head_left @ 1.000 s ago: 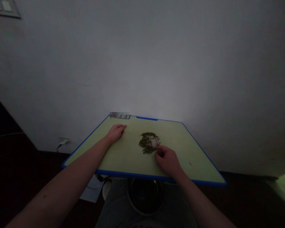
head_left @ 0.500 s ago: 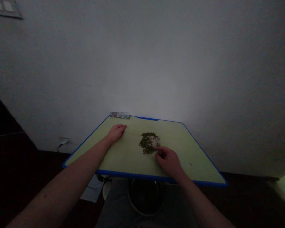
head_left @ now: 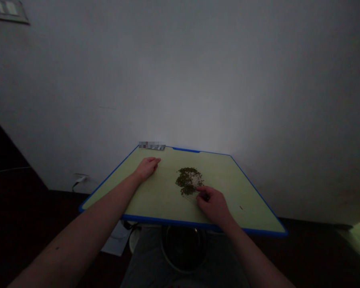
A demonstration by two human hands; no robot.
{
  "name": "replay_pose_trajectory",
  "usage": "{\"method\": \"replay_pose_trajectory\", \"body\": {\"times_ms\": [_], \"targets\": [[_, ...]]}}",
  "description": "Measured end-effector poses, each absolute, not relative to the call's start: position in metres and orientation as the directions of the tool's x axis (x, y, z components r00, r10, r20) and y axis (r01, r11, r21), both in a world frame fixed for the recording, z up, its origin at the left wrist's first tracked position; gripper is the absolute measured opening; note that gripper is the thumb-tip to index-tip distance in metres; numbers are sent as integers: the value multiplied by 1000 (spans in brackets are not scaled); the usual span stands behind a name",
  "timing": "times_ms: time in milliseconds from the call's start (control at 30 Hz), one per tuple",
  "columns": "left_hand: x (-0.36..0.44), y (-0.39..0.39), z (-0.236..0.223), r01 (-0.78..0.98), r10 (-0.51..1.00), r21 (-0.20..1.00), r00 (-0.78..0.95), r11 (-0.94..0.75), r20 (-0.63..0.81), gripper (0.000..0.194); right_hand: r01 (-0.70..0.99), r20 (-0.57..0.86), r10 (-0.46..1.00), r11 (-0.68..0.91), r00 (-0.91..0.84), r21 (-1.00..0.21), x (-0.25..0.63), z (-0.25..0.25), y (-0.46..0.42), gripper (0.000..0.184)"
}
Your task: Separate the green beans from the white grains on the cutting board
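A pile of small green grains (head_left: 187, 179), with some whitish ones mixed in, lies on a pale green board with a blue rim (head_left: 156, 221). My right hand (head_left: 213, 204) rests at the pile's near right edge, its fingers curled and pinched together at the grains; what they hold is too small to see. My left hand (head_left: 147, 166) lies flat on the board to the left of the pile, fingers stretched out, holding nothing.
A white wall rises just behind the board. A small flat grey object (head_left: 152, 146) lies at the board's far left edge. Below the near edge sits a round dark bowl (head_left: 184, 248), with white paper (head_left: 117, 240) on the floor to its left.
My right hand has drawn back slightly toward me along the pile's near edge. The left hand has stayed put.
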State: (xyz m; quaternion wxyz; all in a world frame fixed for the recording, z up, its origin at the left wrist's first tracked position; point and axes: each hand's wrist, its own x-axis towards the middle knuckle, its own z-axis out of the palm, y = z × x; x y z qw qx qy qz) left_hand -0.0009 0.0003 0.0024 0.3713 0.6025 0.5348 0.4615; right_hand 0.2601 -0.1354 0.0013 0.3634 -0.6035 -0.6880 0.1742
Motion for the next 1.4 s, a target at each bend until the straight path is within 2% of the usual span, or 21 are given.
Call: {"method": "replay_pose_trajectory", "body": {"times_ms": [267,667,1133,1400], "targets": [[1,-2,5,295,989,945,-4,-139,147,37,681,297,954,249,-48,-689,258,0,-135,32],[0,0,3,297,989,944,11,-141,145,37,687,307,952,222,2,-692,259,1,-134,31],[-1,4,-3,247,989,957,19,-148,148,38,685,303,953,237,-24,-689,259,-1,-134,31],[-2,5,-3,302,986,940,14,-162,165,39,714,298,955,209,-1,-668,258,1,-130,31]]}}
